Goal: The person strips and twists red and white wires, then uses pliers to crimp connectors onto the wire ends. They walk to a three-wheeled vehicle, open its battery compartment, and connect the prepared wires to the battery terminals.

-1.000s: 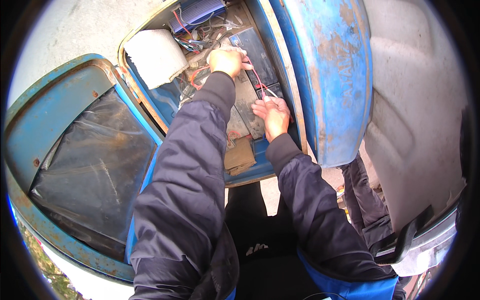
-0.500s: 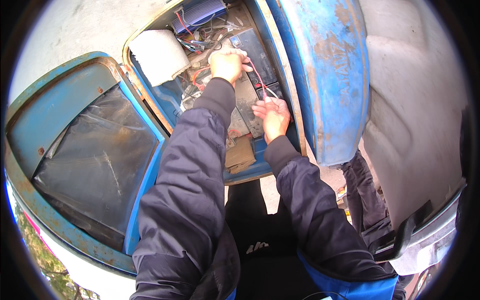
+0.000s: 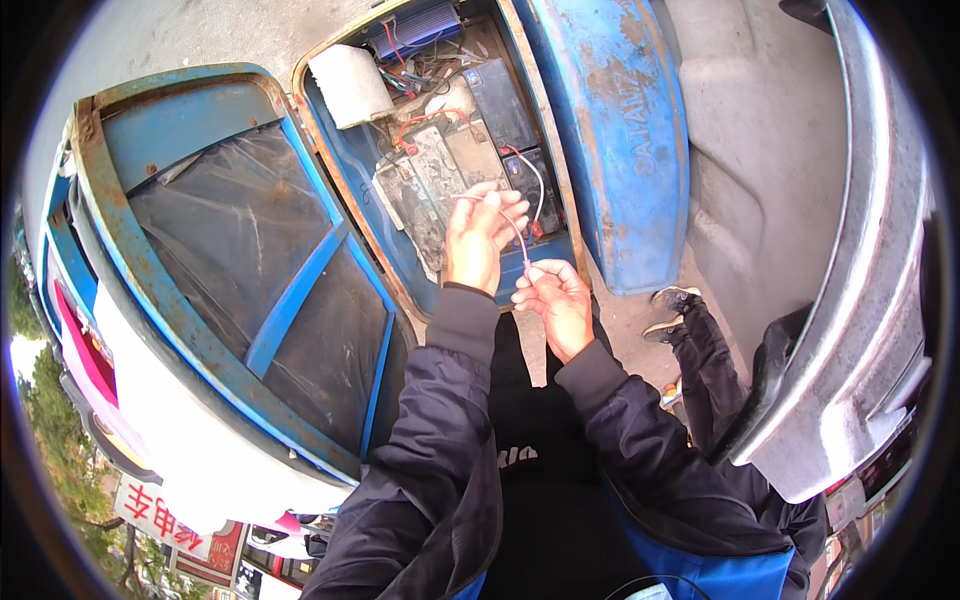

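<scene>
A thin pink wire (image 3: 522, 240) runs in a curve between my two hands, over the near end of an open blue box (image 3: 572, 205). My left hand (image 3: 478, 245) pinches its upper part between thumb and fingers. Below and to the right, my right hand (image 3: 558, 305) grips the lower end with thumb and forefinger. Just beyond the hands lie dusty grey batteries (image 3: 437, 165) and black batteries (image 3: 503, 105). A white wire (image 3: 541, 185) loops over the nearer black one. The wire's tips are hard to make out.
A white foam-like block (image 3: 350, 87) and a blue finned unit (image 3: 416, 33) sit at the box's far end among tangled wires. A rusty lid with dark sheeting (image 3: 230, 210) stands open at left, a blue panel (image 3: 625, 140) at right. Another person's legs (image 3: 705, 370) show at right.
Both hands have come back toward me from deeper in the box, the left one most, with the pink wire still between them. The view has shifted, showing more of the left lid.
</scene>
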Available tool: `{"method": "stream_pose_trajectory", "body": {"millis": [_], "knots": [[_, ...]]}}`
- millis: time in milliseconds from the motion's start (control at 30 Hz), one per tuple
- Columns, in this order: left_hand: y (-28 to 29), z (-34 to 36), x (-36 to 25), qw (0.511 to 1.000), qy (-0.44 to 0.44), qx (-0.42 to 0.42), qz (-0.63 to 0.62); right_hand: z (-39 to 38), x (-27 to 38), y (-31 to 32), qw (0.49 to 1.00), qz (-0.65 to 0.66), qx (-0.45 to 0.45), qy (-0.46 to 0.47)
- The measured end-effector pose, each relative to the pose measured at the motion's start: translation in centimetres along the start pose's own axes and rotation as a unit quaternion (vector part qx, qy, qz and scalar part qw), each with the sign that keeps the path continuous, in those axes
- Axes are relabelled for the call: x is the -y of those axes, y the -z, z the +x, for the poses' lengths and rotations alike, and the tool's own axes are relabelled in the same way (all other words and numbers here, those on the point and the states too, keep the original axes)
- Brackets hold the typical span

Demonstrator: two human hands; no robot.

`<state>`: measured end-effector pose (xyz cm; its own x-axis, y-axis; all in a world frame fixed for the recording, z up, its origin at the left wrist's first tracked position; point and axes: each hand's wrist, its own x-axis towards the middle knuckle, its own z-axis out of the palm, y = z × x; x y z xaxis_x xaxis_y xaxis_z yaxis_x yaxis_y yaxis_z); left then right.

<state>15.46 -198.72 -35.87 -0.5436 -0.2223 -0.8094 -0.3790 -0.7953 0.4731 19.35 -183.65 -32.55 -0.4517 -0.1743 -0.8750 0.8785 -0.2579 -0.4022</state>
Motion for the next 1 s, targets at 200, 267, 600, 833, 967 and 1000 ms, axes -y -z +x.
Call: {"method": "stream_pose_trajectory", "body": {"millis": [200, 267, 600, 833, 967, 1000], "knots": [[1.6, -6.1, 3.8, 0.993, 0.053, 0.022, 0.105, 0.1, 0.3, 1.4, 0.998, -0.045, 0.037, 0.011], [2.7, -6.0, 4.3, 0.988, 0.059, 0.005, 0.144, 0.5, 0.2, 1.6, 0.997, -0.075, 0.033, 0.008], [4.1, -2.9, 5.0, 0.960, -0.076, -0.052, 0.263, 4.4, -0.5, 0.2, 0.983, -0.170, 0.011, 0.064], [3.4, -3.3, 3.2, 0.982, -0.024, -0.062, 0.178, 4.5, 0.5, -0.2, 0.986, -0.146, 0.035, 0.074], [3.0, -3.2, 3.0, 0.985, -0.031, -0.052, 0.159, 4.3, 1.0, -0.1, 0.987, -0.129, 0.044, 0.083], [2.9, -3.1, 3.1, 0.986, -0.036, -0.051, 0.157, 4.2, 1.0, -0.1, 0.988, -0.123, 0.043, 0.085]]}}
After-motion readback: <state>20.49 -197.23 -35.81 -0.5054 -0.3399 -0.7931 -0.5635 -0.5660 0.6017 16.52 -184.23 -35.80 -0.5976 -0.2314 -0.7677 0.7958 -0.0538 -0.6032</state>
